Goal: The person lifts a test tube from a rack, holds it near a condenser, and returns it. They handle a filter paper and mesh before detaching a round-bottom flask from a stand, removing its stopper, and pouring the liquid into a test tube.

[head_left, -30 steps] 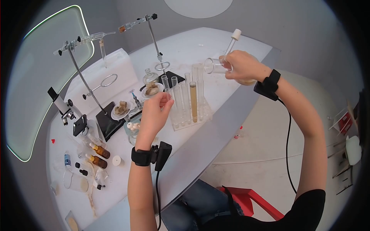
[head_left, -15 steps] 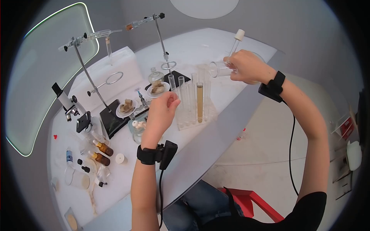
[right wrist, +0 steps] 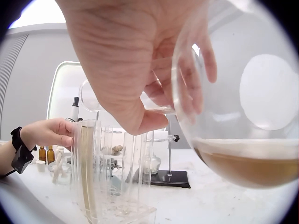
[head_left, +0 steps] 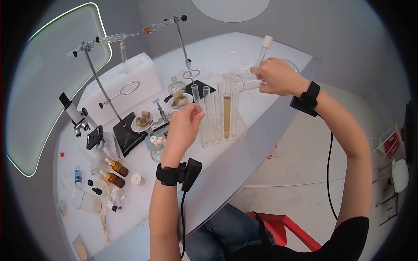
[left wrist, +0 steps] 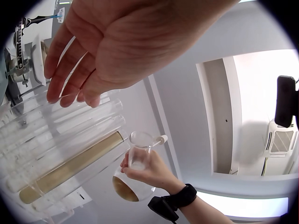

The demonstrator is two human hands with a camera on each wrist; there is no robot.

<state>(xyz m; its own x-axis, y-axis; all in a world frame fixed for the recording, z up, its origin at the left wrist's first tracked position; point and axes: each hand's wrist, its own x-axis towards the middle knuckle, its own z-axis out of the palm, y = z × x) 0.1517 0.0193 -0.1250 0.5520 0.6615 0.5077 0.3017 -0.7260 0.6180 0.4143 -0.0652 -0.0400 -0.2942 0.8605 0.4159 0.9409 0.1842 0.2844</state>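
My right hand (head_left: 275, 76) grips a round glass flask (head_left: 244, 81) by its neck, along with a white-bulbed dropper (head_left: 264, 47) that sticks up. The flask (right wrist: 243, 140) lies tilted, brown liquid in its belly, its mouth just above the tall tubes. A clear rack (head_left: 219, 135) holds several test tubes; one tube (head_left: 226, 114) is nearly full of brown liquid. My left hand (head_left: 183, 125) stays at the rack's left side, relaxed fingers (left wrist: 70, 88) against the tops of the empty tubes. The flask (left wrist: 134, 176) also shows in the left wrist view.
Two retort stands (head_left: 106, 93) (head_left: 185, 48) rise behind the rack. Dishes with brownish lumps (head_left: 177, 101), a microscope (head_left: 77, 119), amber bottles (head_left: 114, 172) and small glassware crowd the left. The table's front edge (head_left: 244, 152) runs diagonally; a red chair (head_left: 278, 226) sits below.
My right hand has lowered the tilted flask so its mouth is closer to the tube tops. The left hand has stayed by the rack.
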